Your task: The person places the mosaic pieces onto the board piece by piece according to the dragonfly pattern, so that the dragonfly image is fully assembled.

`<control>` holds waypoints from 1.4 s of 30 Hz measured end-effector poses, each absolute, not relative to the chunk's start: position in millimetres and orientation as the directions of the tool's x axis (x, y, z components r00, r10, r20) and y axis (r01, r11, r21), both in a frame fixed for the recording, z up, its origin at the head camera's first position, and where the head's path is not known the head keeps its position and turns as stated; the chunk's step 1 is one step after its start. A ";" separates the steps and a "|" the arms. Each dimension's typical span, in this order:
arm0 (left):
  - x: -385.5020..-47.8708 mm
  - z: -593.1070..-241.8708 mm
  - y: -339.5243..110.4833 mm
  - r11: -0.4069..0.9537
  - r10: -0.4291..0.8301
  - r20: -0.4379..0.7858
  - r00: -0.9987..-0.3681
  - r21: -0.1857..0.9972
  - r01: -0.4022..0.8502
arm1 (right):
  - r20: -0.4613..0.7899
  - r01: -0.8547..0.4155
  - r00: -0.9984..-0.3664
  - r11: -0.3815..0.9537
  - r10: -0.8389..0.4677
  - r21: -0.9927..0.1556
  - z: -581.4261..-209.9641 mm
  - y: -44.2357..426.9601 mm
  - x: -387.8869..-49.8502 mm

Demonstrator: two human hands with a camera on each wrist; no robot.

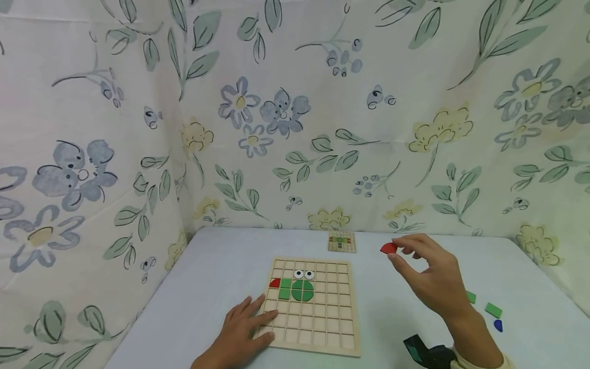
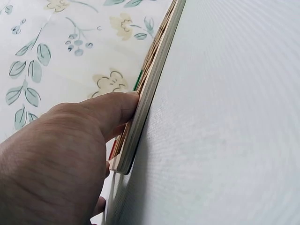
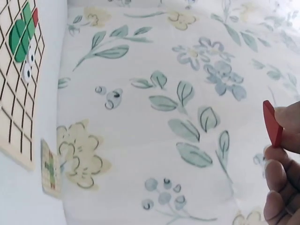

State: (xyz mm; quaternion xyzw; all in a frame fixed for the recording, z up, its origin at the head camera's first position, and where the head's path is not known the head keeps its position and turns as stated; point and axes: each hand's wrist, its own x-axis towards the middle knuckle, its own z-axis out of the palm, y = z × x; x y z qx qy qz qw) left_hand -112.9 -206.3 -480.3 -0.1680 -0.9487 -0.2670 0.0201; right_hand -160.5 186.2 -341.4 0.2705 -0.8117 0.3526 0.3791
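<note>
A wooden grid board [image 1: 329,328] lies on the white table, its cells partly filled with green pieces [image 1: 285,288], two eye pieces [image 1: 304,274] and one red quarter-round piece [image 1: 275,283]. On the board's left edge rests my left hand [image 1: 244,328], fingers spread; in the left wrist view the thumb [image 2: 117,105] lies along the rim. Raised to the right of the board, my right hand [image 1: 430,274] pinches another red quarter-round piece [image 1: 388,248] between thumb and fingertips. That piece [image 3: 272,123] shows at the right of the right wrist view.
A small pattern card [image 1: 342,242] lies behind the board, showing a coloured figure on a grid. Right of the right hand are green pieces [image 1: 493,310] and a blue piece [image 1: 498,325]. A floral cloth [image 1: 295,189] hangs behind and beside the table.
</note>
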 end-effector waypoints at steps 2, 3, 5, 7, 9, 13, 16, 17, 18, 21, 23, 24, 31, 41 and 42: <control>-111.9 -480.0 -207.1 0.801 0.307 0.131 -0.943 0.499 0.331 | 0.802 -0.705 -0.574 0.598 -0.167 -0.380 -339.0 172.4 -157.5; -111.7 -479.8 -207.3 0.801 0.307 0.129 -0.943 0.501 0.329 | 0.802 -0.708 -0.574 0.593 -0.165 -0.384 -338.4 165.3 -156.2; -111.5 -479.9 -207.6 0.802 0.306 0.121 -0.944 0.501 0.324 | 0.805 -0.723 -0.569 0.567 -0.168 -0.393 -338.4 150.9 -154.7; -111.6 -480.2 -208.1 0.805 0.302 0.115 -0.946 0.502 0.318 | 0.805 -0.735 -0.569 0.541 -0.166 -0.409 -340.7 136.0 -155.4; -111.7 -480.5 -208.4 0.806 0.299 0.119 -0.947 0.499 0.318 | 0.806 -0.754 -0.565 0.505 -0.175 -0.420 -345.7 122.2 -157.7; -111.8 -481.0 -208.9 0.801 0.300 0.143 -0.943 0.499 0.330 | 0.801 -0.780 -0.567 0.441 -0.194 -0.445 -361.3 95.9 -164.2; -112.9 -482.4 -209.1 0.800 0.303 0.142 -0.942 0.499 0.333 | 0.797 -0.795 -0.568 0.388 -0.205 -0.466 -373.9 78.7 -168.5; -113.2 -482.8 -209.0 0.801 0.305 0.142 -0.942 0.497 0.334 | 0.794 -0.795 -0.572 0.377 -0.206 -0.475 -377.2 73.4 -169.6; -113.5 -483.3 -208.9 0.802 0.305 0.139 -0.942 0.496 0.333 | 0.786 -0.790 -0.583 0.371 -0.208 -0.488 -380.5 68.1 -170.7; -113.9 -484.0 -208.8 0.804 0.306 0.137 -0.942 0.493 0.333 | 0.752 -0.766 -0.624 0.356 -0.213 -0.535 -389.5 52.4 -173.5; -113.9 -483.9 -209.1 0.803 0.309 0.143 -0.940 0.490 0.338 | 0.723 -0.742 -0.656 0.363 -0.216 -0.564 -395.8 42.0 -175.6; -113.8 -483.6 -209.2 0.802 0.310 0.150 -0.939 0.490 0.343 | 0.709 -0.731 -0.670 0.361 -0.220 -0.579 -399.2 36.9 -176.8; -112.7 -481.1 -209.8 0.796 0.318 0.171 -0.932 0.486 0.361 | 0.596 -0.654 -0.755 0.379 -0.275 -0.654 -426.8 6.6 -184.1; -110.9 -482.9 -208.2 0.787 0.331 0.194 -0.923 0.483 0.384 | 0.456 -0.572 -0.818 0.424 -0.349 -0.702 -452.3 -16.3 -194.3; -111.3 -482.9 -207.9 0.788 0.330 0.194 -0.924 0.482 0.383 | 0.439 -0.561 -0.826 0.430 -0.354 -0.707 -454.5 -18.1 -195.2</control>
